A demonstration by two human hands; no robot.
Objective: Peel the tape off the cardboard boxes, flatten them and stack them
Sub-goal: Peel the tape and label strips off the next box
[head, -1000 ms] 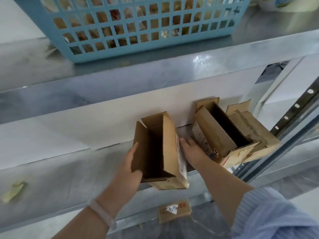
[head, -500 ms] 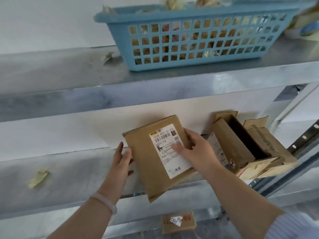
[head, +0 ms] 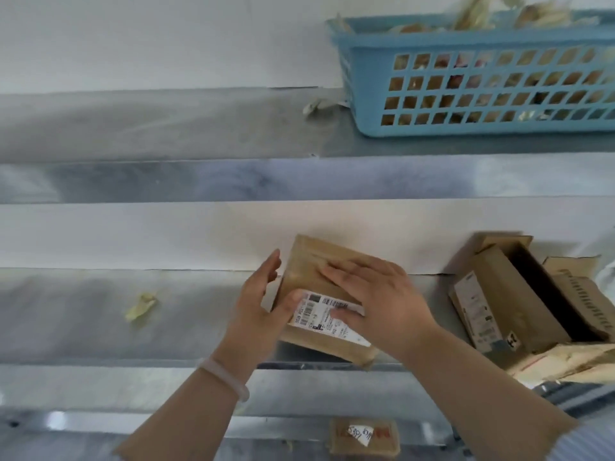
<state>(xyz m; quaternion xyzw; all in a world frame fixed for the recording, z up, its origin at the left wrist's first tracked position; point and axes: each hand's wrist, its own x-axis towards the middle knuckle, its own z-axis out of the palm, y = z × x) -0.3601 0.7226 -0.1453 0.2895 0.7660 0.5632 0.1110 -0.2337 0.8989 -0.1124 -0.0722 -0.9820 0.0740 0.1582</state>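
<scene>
**Cardboard box flat under my palms on the shelf**

The cardboard box (head: 319, 294) I am working on lies collapsed on the metal shelf (head: 83, 314), its white label (head: 327, 319) facing up. I count three boxes on this shelf: the flat one under me, and to the right of my right hand two open boxes (head: 519, 304) lying on their sides, the nearer one dark and hollow inside, the farther one tucked behind it. A fourth small box (head: 364, 435) sits below my wrists on a lower level, blurred, with a white sticker.

Up and to the right of my fingers, one blue basket (head: 472, 81) stands on the upper shelf, packed with pale and tan scraps that I cannot tell apart. One crumpled scrap (head: 139, 306) lies well to the left of my left hand; another scrap (head: 319, 106) lies beside the basket.

My right hand (head: 376, 297) is spread flat, palm down, fingers wide across the top of the box. My left hand (head: 263, 304) stands edge-on at the box's left side, fingers extended, thumb touching the label. A pale bracelet (head: 224, 377) circles my left wrist.
</scene>
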